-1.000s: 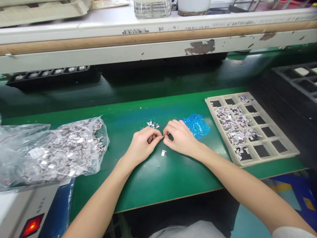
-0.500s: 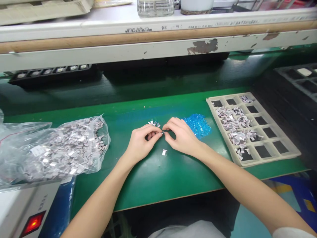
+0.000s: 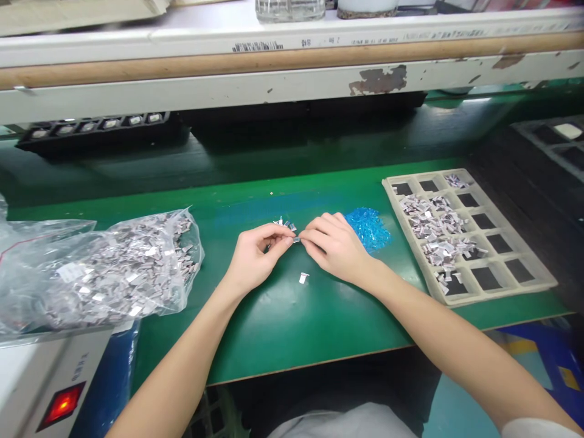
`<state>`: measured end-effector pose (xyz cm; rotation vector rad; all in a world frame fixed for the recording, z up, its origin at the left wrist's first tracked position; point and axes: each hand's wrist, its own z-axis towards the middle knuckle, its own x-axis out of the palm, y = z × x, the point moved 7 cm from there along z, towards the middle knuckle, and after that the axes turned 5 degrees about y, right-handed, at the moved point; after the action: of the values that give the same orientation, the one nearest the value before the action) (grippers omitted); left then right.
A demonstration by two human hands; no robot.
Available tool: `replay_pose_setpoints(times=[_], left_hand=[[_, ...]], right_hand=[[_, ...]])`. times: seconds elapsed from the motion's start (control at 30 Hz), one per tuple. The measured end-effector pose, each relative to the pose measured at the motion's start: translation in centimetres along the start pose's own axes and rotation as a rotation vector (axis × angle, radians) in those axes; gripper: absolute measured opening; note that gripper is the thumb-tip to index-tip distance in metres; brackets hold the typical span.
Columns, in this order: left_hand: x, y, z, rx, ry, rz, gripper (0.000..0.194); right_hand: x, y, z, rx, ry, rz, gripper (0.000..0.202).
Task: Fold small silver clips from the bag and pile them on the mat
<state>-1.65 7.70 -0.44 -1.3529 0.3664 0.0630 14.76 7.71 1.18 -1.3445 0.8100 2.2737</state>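
1. The left hand (image 3: pixel 255 258) pinches one end of a small part (image 3: pixel 296 239) between thumb and fingertips.
2. The right hand (image 3: pixel 336 250) has its thumb and fingertips closed together at the part's other end; fine detail there is too small to tell.
3. The small part is between the two hands, over the green bench (image 3: pixel 274 331).
4. A loose piece (image 3: pixel 303 278) lies on the bench, nearer the person than the hands.
5. A few small pieces (image 3: pixel 283 224) lie just beyond the left fingertips.
6. A blue pile (image 3: pixel 368 229) sits just beside the right hand, between it and a divided tray (image 3: pixel 506 296) holding many grey-white pieces (image 3: pixel 435 219).
7. A clear bag (image 3: pixel 132 267) full of similar pieces lies at the left.
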Motion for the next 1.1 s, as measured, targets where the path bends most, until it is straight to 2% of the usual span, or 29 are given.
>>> replay_pose_setpoints(times=[0.27,0.43,0.5,0.63,0.73,0.83,0.9,1.03,1.1], left_hand=[[0.2,0.1,-0.1,0.021,0.036,0.042,0.013],[0.1,-0.2,-0.1,0.020,0.014,0.108,0.012],[0.3,-0.7,-0.2,0.049,0.040,0.159,0.010],[1.8,-2.1,-0.6,0.149,0.224,0.247,0.010],[3.2,-2.8,-1.1,0.185,0.399,0.261,0.013],[4.0,-3.4,-1.6,0.221,0.497,0.259,0.015],[3.8,-3.5,-1.5,0.244,0.468,0.275,0.016],[1.7,-3.3,-1.0,0.270,0.222,0.407,0.015],[0.6,-3.1,-0.8,0.264,0.140,0.542,0.014]], right_hand=[[-0.2,0.1,0.1,0.005,-0.062,0.041,0.025],[-1.3,-1.3,0.1,0.123,-0.082,0.032,0.022],[-2.0,-2.1,0.2,0.188,-0.087,0.009,0.020],[-3.0,-3.8,0.3,0.319,-0.077,-0.009,0.027],[-2.8,-5.1,0.1,0.387,-0.053,-0.001,0.036],[-2.1,-6.0,-0.1,0.405,0.002,0.000,0.018],[-1.8,-6.2,-0.2,0.406,0.029,0.001,0.011],[-2.0,-6.3,-0.2,0.418,0.000,0.033,0.017],[-2.3,-6.2,-0.2,0.427,-0.028,0.055,0.020]])
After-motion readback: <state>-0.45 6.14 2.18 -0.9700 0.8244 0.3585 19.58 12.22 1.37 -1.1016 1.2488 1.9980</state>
